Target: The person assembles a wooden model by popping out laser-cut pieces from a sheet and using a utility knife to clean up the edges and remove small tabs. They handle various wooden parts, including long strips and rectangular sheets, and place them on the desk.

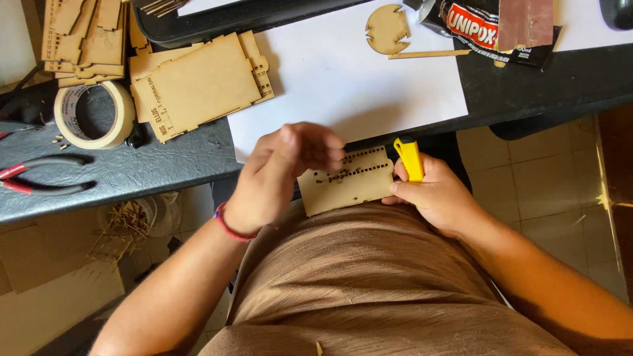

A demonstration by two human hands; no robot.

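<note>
Your right hand (438, 194) grips a yellow utility knife (409, 158) and pinches the slotted wooden panel (346, 181) over your lap; your left hand (283, 171) hovers curled just left of it, blurred, touch unclear. Beyond your hands on the desk (119, 175): red-and-black glue package (488, 26), masking tape roll (95, 113).

A person in a brown shirt holds a thin laser-cut wooden panel with rows of small slots (346, 181) above the lap, at the edge of a black tabletop (132, 173). The left hand (283, 173), a red band at its wrist, is curled loosely at the panel's left end. The right hand (432, 194) closes its grip on a yellow utility knife (409, 158) beside the panel's right end. On the tabletop lie a white paper sheet (343, 79), stacked wooden panels (198, 82), a masking tape roll (95, 113) and red-handled pliers (39, 177).
</note>
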